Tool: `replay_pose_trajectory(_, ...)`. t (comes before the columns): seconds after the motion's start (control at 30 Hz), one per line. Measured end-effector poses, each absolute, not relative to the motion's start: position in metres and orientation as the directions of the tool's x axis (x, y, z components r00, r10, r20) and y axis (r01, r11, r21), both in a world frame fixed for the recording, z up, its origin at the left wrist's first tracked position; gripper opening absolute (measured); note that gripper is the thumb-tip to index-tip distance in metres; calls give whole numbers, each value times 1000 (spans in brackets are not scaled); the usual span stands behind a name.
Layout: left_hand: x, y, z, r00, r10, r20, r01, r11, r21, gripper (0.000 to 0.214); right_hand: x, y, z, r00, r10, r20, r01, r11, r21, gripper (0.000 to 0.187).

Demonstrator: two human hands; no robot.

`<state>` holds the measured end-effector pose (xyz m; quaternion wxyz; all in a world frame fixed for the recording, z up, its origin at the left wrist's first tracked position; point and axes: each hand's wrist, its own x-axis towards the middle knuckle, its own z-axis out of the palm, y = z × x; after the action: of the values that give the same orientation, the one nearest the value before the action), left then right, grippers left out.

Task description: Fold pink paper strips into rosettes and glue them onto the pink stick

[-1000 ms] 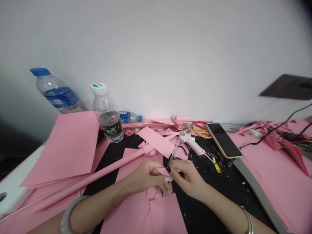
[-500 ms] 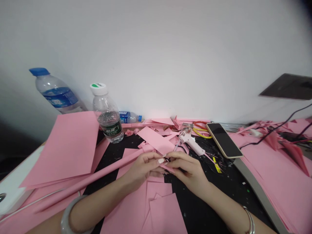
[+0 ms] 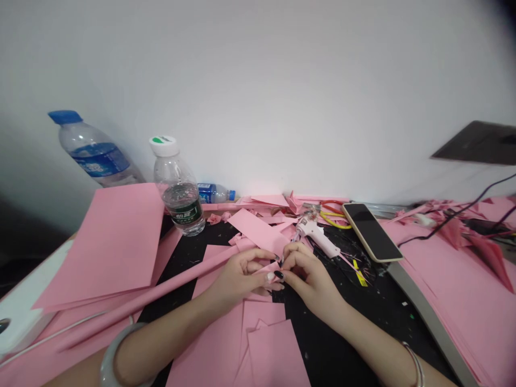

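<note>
My left hand (image 3: 242, 277) and my right hand (image 3: 308, 274) meet above the black work mat (image 3: 322, 306). Their fingertips pinch a small folded piece of pink paper (image 3: 271, 270) between them. Most of that piece is hidden by my fingers. Just beyond my right hand lies a white and pink hot glue gun (image 3: 315, 235), close to my fingertips but apparently not touching them. A long rolled pink paper tube (image 3: 153, 287) runs from the lower left toward my left hand.
Pink sheets and scraps cover much of the desk, with stacks at left and right. Red-and-yellow-handled scissors (image 3: 332, 216), a smartphone (image 3: 371, 232), several plastic water bottles (image 3: 177, 188) and black cables (image 3: 455, 215) stand behind. A white wall (image 3: 258, 91) rises beyond.
My hands have come together and moved slightly up the mat, pinching the small pink paper more closely. The glue gun's clear stick no longer reaches toward my right hand.
</note>
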<state>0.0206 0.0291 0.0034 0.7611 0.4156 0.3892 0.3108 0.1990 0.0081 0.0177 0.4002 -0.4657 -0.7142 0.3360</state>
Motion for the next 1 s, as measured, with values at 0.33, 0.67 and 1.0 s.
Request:
replay_pose_trajectory(0.33, 21, 28, 4, 547, 765, -339, -93, 458, 884, 36, 195, 5, 14, -212, 977, 10, 346, 85, -934, 15)
replay_pose_trajectory(0.67, 16, 28, -5, 591, 749, -298, -120, 447, 886, 29, 195, 6, 13, -175, 985, -11, 321, 46, -946, 16)
replay_pose_trajectory(1.0, 21, 28, -1, 579, 747, -327, -70, 445, 893, 31, 196, 8, 13, -186, 981, -47, 269, 5, -963, 16)
